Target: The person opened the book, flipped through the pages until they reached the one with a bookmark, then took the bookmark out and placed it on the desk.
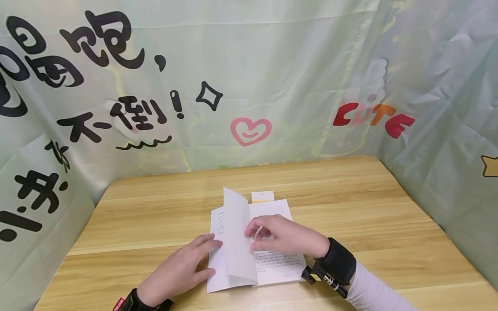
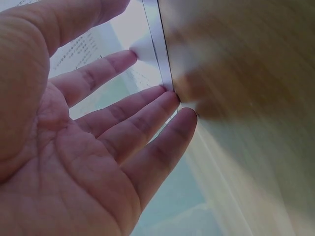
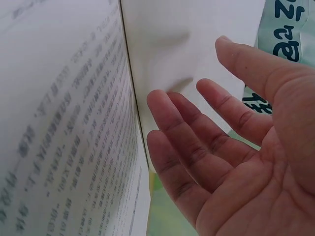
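An open book (image 1: 276, 265) with printed text lies on the table, and one of its pages (image 1: 236, 242) stands up near the spine. My left hand (image 1: 180, 268) rests its fingertips on the outer edge of the left-hand side. Its fingers look extended and spread in the left wrist view. Over the right-hand page, my right hand (image 1: 285, 235) has its fingers loosely bent beside the raised page. In the right wrist view its fingertips are close to the blank face of that page (image 3: 162, 24), with nothing pinched; whether they touch it I cannot tell.
A small white card or tab (image 1: 262, 195) with an orange strip sticks out at the book's top edge. The wood-grain table (image 1: 167, 207) spreads around the book. Printed fabric (image 1: 295, 86) hangs behind and at both sides. Both wrists wear black straps.
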Available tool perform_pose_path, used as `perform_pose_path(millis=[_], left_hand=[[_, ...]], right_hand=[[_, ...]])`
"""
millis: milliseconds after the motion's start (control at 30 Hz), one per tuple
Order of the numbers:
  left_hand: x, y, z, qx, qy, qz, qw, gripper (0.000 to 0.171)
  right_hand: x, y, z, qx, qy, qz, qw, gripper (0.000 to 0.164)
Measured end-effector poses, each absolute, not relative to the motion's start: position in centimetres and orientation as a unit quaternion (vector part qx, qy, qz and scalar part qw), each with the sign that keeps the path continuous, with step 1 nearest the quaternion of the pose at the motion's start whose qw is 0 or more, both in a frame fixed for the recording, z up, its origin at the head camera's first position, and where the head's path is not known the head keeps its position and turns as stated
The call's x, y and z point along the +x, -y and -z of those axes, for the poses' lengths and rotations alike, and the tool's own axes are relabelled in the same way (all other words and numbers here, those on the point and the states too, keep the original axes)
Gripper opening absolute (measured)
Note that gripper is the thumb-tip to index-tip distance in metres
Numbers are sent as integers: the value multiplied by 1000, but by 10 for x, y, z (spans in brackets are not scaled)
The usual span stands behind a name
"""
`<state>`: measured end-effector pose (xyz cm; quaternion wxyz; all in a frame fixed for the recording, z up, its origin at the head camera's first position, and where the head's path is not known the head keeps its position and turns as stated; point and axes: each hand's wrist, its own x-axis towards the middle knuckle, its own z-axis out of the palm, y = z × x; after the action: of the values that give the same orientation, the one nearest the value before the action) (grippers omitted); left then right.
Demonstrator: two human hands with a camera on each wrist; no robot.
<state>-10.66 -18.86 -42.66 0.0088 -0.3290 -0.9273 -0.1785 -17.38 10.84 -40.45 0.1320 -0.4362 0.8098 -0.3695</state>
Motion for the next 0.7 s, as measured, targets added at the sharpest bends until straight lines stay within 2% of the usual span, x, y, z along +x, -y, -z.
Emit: perform_pose_path(millis=[333,700], left_hand=[[-107,194,425,-318,933,167,-4,54],[-107,204,425,-311,937,159,7,54]], right_hand=[[-166,-103,407,-440,-810,364,129,27],[-159,-99,407,-444,-828,327,102,27]])
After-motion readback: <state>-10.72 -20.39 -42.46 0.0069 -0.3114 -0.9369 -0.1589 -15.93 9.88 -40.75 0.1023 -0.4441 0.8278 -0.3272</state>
